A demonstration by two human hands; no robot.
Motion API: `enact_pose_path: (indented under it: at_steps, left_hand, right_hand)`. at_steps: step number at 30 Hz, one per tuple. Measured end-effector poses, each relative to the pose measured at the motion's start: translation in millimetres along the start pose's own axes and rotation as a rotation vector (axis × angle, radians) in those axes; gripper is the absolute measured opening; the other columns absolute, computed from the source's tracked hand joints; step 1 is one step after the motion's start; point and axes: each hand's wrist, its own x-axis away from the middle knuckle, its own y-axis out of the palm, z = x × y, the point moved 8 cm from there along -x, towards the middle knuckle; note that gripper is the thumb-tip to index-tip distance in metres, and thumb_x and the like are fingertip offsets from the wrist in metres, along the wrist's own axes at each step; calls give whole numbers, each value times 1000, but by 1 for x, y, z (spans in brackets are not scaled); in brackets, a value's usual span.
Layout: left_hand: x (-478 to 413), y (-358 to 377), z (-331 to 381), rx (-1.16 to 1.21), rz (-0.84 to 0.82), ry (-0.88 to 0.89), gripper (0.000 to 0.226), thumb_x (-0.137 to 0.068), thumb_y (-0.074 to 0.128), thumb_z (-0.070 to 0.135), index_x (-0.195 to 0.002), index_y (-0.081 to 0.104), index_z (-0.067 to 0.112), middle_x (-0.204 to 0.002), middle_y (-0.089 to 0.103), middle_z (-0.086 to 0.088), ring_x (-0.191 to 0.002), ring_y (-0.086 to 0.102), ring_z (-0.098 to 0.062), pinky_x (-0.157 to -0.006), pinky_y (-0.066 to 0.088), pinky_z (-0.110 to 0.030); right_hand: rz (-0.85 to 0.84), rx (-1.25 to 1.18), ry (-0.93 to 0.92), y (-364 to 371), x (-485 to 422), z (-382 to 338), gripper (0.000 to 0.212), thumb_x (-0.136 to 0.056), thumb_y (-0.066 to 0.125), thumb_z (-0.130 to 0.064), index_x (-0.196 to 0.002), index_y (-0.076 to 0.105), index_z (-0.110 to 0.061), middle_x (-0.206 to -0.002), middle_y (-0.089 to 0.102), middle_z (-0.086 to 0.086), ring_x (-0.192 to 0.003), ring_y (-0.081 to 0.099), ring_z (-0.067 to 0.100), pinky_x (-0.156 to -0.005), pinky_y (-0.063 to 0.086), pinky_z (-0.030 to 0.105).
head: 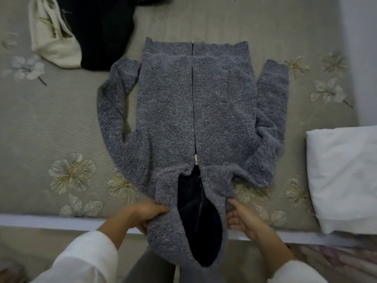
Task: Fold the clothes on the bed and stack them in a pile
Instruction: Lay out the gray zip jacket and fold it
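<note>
Grey zip hoodie (191,111) lay flat on the bed (51,123), its hood (169,237) held at both rims
It lay mid-bed, zipped, with the hood drooping over the 6 o'clock edge; the left hand (142,215) pinched the hood's 9 o'clock rim and the right hand (242,219) curled round its 3 o'clock rim. A black garment (104,31) and a cream garment (55,43) lay at 11 o'clock, a white pillow (344,176) at 3 o'clock

Bare bed (40,123) lies open left of the hoodie (193,109). Right of it, a narrower bare strip runs to the pillow (344,176). At the far left, 2 obstacles, a white cloth (53,43) and a black garment (102,31), lie close to the hoodie's sleeve.
</note>
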Motion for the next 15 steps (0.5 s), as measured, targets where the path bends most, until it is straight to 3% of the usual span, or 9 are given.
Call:
enact_pose_path:
  at_steps: [2,6,8,10,11,13,15]
  left_hand:
    - [-3,4,-2,70,48,-14,36,-90,60,40,-113,55,12,-107,65,-13,-91,67,-33,-72,59,-45]
    - [-4,12,-4,182,117,-69,32,-94,54,37,-109,54,8,-97,62,-13,-78,64,-30,-59,56,-35]
    - [-7,15,-3,233,87,-66,33,-93,54,39,-110,57,11,-102,64,-12,-87,65,-29,-69,57,-37]
    - [-9,17,0,191,52,-40,32,-89,57,44,-108,59,18,-106,63,-3,-100,60,-24,-82,51,-39]
    - [-10,17,1,128,33,-18,28,-87,60,47,-104,60,24,-105,61,4,-103,56,-19,-87,45,-38]
    - [-11,23,2,80,-67,22,26,-81,68,44,-99,59,29,-107,62,9,-106,55,-14,-96,40,-35]
    - [-9,38,-4,167,-268,-13,38,-79,73,35,-112,60,21,-114,67,0,-109,61,-18,-101,45,-38]
  right_hand:
    - [49,101,-30,8,-1,8,32,-99,46,-37,-106,59,-9,-82,70,13,-71,69,25,-59,54,31]
    - [17,133,-25,34,-1,30,34,-98,50,-32,-116,60,-5,-110,66,15,-93,65,25,-69,52,28]
    - [6,103,-25,44,0,36,32,-96,55,-28,-114,63,-3,-108,68,11,-93,64,19,-72,50,22]
    - [-3,39,-3,50,4,39,19,-93,60,-23,-98,67,-6,-91,70,5,-76,66,9,-58,49,15]
    - [-4,-10,18,51,5,40,15,-91,62,-19,-91,67,-6,-88,71,6,-72,67,9,-57,50,16]
    - [-22,-115,60,50,7,40,17,-87,63,-14,-96,67,-1,-98,72,17,-83,69,22,-69,55,29]
    - [-117,-196,125,48,10,37,24,-88,58,-13,-107,65,1,-106,70,21,-88,69,30,-70,57,35]
